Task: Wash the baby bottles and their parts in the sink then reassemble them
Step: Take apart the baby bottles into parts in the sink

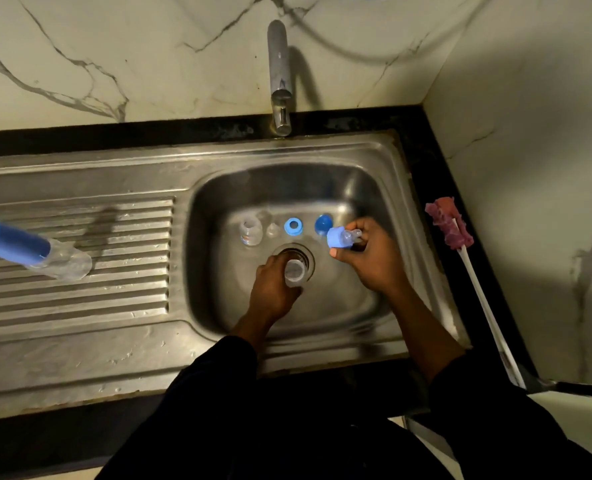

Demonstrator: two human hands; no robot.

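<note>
Head view: both arms reach down from the bottom edge into the sink basin [356, 188], black sleeves [218, 375] pushed up past the wrists.
Left hand [270, 289]: back of hand up, low in the basin centre, fingers [296, 291] curled round a small clear bottle [294, 270]; thumb on its near side.
Clear bottle: upright, open mouth up, right over the drain [306, 252].
Right hand [370, 258]: right of the drain, slightly higher, wrist bent inward, fingers clenched on a blue collar with nipple [343, 237]; thumb tip under the collar.
Collar with nipple: tilted on its side, blue end to the left, clear nipple pointing into the palm; apart from the held bottle.
Basin floor, far side: second clear bottle [251, 232] upright, a small clear part [273, 228] just beside it (too blurred to name), then a blue ring [293, 226] and a blue cap [323, 224] in a row.
Drainboard [79, 306]: left of the basin, capped bottle [27, 249] lying on its side, blue cap to the left.
Table [422, 168]: black, on the right; bottle brush [450, 223] lies on it, reddish head far, white handle toward the person.
Faucet [279, 74]: behind the basin, centred; no water stream visible.
</note>
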